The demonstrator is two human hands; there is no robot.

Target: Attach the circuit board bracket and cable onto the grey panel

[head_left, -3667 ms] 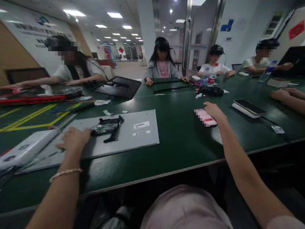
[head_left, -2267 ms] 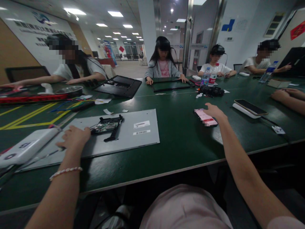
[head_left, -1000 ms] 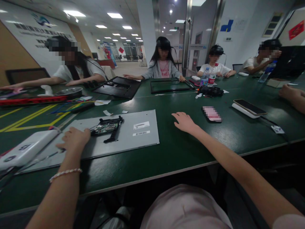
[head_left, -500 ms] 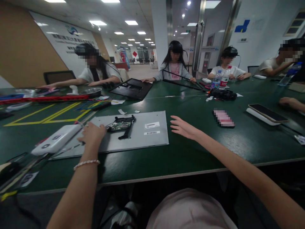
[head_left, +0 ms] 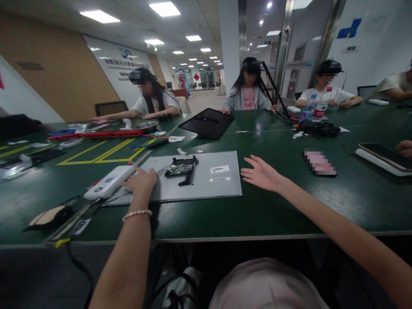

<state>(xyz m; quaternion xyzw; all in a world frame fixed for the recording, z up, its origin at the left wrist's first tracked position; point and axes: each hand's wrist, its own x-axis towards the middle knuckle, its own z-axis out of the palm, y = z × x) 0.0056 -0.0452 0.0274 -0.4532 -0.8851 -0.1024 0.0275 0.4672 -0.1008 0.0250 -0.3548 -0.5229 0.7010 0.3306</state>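
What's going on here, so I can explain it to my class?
Someone's left hand is over the left part of a grey panel, with a circuit board lying on it. Their right hand is open and holds nothing, between the panel and a pink phone. A person opposite has one hand at a black shell's edge.

Dim light from ceiling panels point(head_left: 164, 9)

A slim bracelet point(head_left: 137, 213) of pale and pinkish beads circles the left wrist point(head_left: 141, 204), above a pale-pink top point(head_left: 267, 286) with soft creases.
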